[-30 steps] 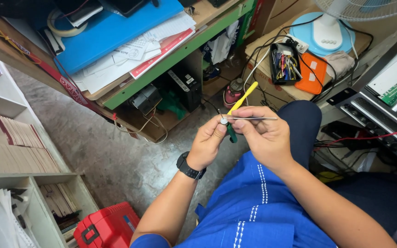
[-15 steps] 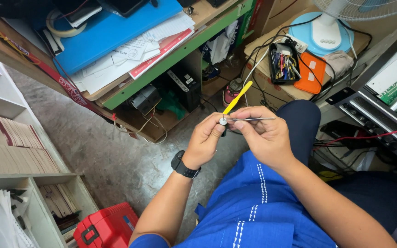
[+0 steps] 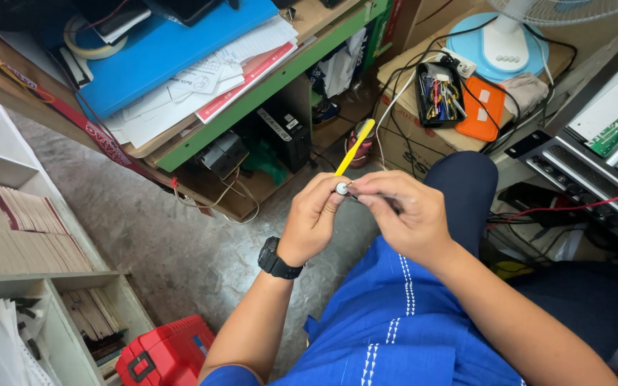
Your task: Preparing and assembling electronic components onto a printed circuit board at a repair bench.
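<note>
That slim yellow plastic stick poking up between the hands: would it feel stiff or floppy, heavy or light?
The slim yellow plastic stick stands straight and unsupported above the left hand, so it is probably stiff. It is thin and pinched by fingertips alone, so likely light. The right hand pinches beside it; its smooth look suggests it could be a little slippery.

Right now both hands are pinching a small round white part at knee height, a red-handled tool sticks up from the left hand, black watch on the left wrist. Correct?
Not quite: the handle is yellow, not red, as the head view shows. The rest holds: the left hand and the right hand meet on the small round white part, and a black watch sits on the left wrist.
</note>
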